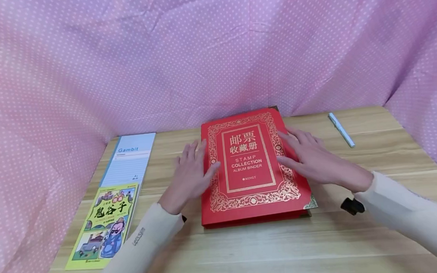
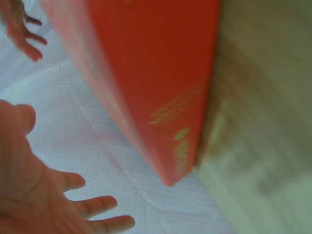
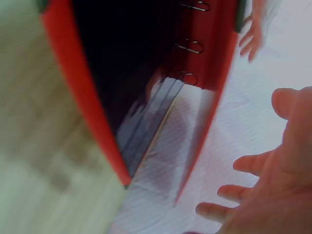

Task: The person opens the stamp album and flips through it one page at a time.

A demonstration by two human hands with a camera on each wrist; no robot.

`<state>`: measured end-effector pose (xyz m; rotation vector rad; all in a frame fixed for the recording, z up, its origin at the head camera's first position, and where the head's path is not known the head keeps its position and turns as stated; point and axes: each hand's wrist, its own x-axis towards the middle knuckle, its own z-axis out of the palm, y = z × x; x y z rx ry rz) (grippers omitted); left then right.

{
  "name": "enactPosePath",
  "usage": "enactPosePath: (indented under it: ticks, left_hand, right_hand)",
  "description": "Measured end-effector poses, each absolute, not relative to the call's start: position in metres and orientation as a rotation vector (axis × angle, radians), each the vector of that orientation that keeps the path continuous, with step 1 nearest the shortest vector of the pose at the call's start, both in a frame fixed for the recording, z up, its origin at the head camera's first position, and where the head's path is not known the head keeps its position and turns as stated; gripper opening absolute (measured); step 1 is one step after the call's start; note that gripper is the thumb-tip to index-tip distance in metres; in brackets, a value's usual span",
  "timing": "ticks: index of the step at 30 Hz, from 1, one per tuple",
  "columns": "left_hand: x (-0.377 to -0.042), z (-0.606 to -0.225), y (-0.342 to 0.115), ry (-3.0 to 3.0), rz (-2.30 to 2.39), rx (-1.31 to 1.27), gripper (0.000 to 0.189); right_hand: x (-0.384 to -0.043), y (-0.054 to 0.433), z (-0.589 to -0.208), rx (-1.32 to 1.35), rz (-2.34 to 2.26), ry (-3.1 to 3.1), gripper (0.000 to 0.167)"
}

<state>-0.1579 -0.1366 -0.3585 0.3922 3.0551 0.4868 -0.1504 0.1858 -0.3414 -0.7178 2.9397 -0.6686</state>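
Note:
A thick red stamp album binder (image 1: 252,198) with gold lettering and an ornate gold border lies on the table, its cover closed over the front. My left hand (image 1: 188,174) is spread beside its left edge, fingers apart. Over the right edge hovers my right hand (image 1: 316,158), fingers also spread and gripping nothing. The binder's spine (image 2: 161,87) faces the left wrist camera, with the left palm off to one side. From the right, metal rings (image 3: 192,46) and dark pages (image 3: 126,53) show between the covers.
To the left, a yellow comic-style book (image 1: 101,229) overlaps the bottom of a pale blue notepad (image 1: 127,164). A light blue pen (image 1: 341,130) lies at the back right. Behind the wooden table (image 1: 252,255) hangs a pink dotted cloth (image 1: 211,54).

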Motion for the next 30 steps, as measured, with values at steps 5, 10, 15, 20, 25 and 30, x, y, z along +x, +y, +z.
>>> enactPosePath:
  ticks: [5, 10, 15, 20, 25, 30]
  left_hand:
    - [-0.145, -0.369, -0.154, 3.027, 0.661, 0.4, 0.069]
    - [-0.135, -0.381, -0.165, 2.931, 0.756, 0.402, 0.064]
    - [-0.129, -0.389, -0.166, 2.886, 0.796, 0.47, 0.061]
    - [-0.128, -0.391, -0.163, 2.908, 0.768, 0.526, 0.06]
    - [-0.127, -0.39, -0.155, 2.895, 0.752, 0.538, 0.063]
    - [-0.129, -0.389, -0.142, 2.866, 0.692, 0.609, 0.065]
  right_hand:
    - [-0.138, 0.203, -0.354, -0.645, -0.794, 2.899, 0.069]
    - [-0.126, 0.215, -0.37, -0.613, -0.933, 2.861, 0.059]
    - [-0.117, 0.22, -0.38, -0.653, -1.023, 2.848, 0.053]
    - [-0.112, 0.223, -0.381, -0.686, -1.071, 2.85, 0.05]
    - [-0.108, 0.232, -0.371, -0.658, -1.14, 2.879, 0.047]
    - [-0.107, 0.244, -0.357, -0.72, -1.272, 2.945, 0.045]
